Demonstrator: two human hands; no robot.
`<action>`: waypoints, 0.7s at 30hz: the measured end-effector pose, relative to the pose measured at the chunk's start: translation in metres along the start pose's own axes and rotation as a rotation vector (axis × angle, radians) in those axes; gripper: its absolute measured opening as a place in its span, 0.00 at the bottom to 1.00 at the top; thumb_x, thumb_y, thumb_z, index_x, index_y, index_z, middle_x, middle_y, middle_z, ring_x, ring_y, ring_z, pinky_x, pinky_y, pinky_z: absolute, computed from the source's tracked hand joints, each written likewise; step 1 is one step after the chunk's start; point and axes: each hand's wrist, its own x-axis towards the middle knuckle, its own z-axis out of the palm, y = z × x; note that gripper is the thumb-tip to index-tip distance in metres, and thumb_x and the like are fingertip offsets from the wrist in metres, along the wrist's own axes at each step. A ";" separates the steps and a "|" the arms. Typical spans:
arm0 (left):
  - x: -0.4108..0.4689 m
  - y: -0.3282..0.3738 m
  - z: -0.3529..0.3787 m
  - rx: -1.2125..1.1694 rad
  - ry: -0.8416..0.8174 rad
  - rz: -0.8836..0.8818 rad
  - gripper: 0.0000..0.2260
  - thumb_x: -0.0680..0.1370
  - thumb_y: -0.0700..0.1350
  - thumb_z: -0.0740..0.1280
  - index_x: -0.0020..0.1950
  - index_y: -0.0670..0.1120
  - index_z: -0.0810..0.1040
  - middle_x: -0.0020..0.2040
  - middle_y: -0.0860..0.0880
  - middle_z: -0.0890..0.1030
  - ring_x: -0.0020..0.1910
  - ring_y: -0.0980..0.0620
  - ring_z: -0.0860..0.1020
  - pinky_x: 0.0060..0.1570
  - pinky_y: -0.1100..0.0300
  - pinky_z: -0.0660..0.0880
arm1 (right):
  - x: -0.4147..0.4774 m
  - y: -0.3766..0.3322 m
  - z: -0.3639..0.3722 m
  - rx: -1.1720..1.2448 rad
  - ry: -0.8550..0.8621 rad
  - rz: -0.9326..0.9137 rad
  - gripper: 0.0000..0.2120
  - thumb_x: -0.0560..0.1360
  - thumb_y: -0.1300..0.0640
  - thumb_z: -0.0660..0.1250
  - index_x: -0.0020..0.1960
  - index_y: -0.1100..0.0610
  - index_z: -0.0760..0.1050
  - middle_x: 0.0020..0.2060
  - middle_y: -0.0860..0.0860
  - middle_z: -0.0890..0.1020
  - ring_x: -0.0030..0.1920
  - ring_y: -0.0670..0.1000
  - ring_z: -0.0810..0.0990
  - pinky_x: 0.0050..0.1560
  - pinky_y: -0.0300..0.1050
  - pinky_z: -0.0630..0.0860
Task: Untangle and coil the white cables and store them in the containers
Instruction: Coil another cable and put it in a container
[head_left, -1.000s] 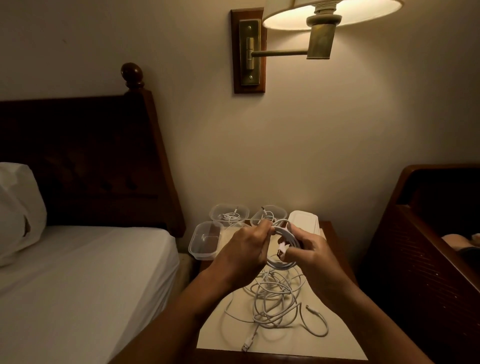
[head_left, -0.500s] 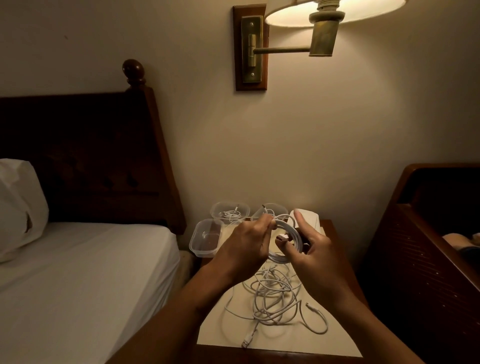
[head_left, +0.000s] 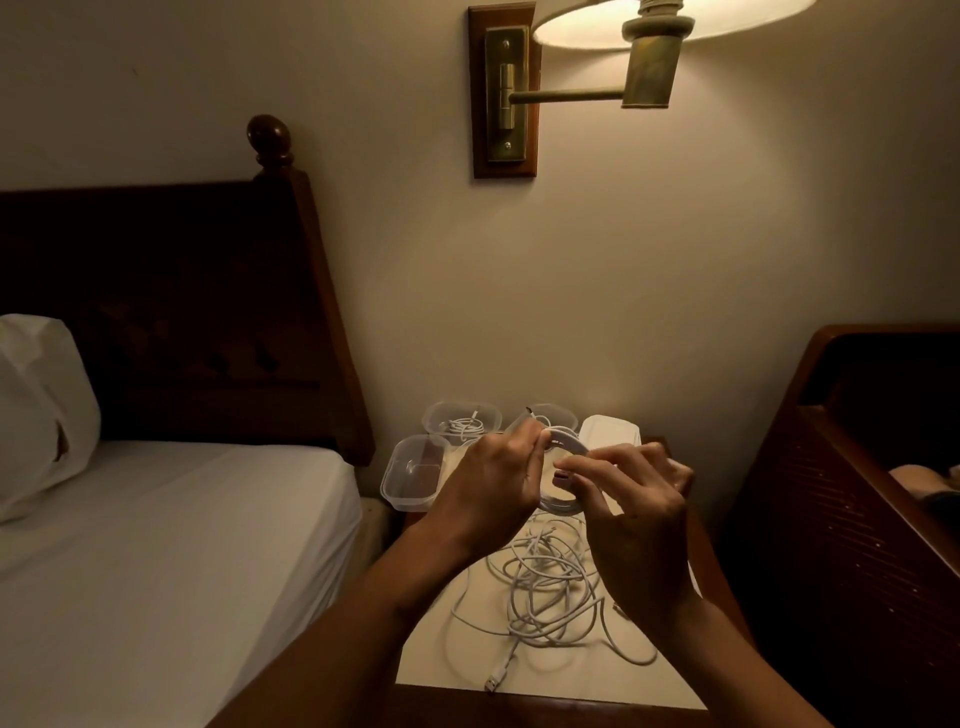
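Since a second earlier, the right hand (head_left: 639, 525) had loosened from a closed grip on the coil (head_left: 563, 448) to a pinch. Thumb and forefinger held a strand at the coil's near side, and the other fingers fanned out, touching nothing. The left hand (head_left: 493, 483) had stayed put, its fingers curled round the coil's left edge and pinching near the top. The coil, a small ring of white cable of several turns, hung in the air between both hands, above the nightstand (head_left: 519, 709) and clear of the tangle (head_left: 545, 582).

That tangle of loose white cable lay on a pale sheet (head_left: 441, 670) covering the nightstand top, directly below the hands. A plug (head_left: 492, 683) trailed from it toward the near edge. At the far end of the sheet stood clear containers. The left container (head_left: 413, 475) sat at the left corner. The back container (head_left: 460, 422), just behind it, held a small bundle of cable. The third container (head_left: 560, 413) was mostly hidden behind the left hand; what it held could not be told. A white box (head_left: 610, 431) sat just right of the third, behind the right fingers.

A bed (head_left: 156, 545) with a pillow (head_left: 36, 410) lay to the left against a dark headboard (head_left: 182, 312), and a lit lamp (head_left: 649, 31) hung on the wall above.
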 end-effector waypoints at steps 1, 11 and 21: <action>0.001 -0.001 0.000 0.012 0.002 0.002 0.07 0.86 0.42 0.58 0.50 0.45 0.74 0.34 0.55 0.70 0.29 0.57 0.70 0.30 0.68 0.64 | -0.001 0.001 0.000 0.063 -0.014 -0.022 0.04 0.74 0.58 0.76 0.47 0.57 0.86 0.43 0.52 0.86 0.46 0.51 0.81 0.42 0.54 0.77; -0.004 -0.008 0.005 0.050 -0.091 0.043 0.07 0.86 0.44 0.59 0.53 0.46 0.74 0.36 0.50 0.76 0.30 0.54 0.74 0.30 0.60 0.70 | 0.026 0.001 -0.023 0.430 -0.180 0.051 0.04 0.75 0.63 0.72 0.49 0.59 0.79 0.41 0.46 0.83 0.43 0.45 0.82 0.43 0.39 0.79; -0.007 -0.019 -0.009 -0.276 -0.073 -0.085 0.09 0.86 0.44 0.58 0.53 0.48 0.78 0.38 0.57 0.75 0.31 0.55 0.70 0.32 0.58 0.69 | 0.039 0.047 -0.027 0.162 -0.191 -0.222 0.05 0.75 0.66 0.73 0.51 0.64 0.83 0.44 0.54 0.83 0.42 0.49 0.83 0.40 0.43 0.82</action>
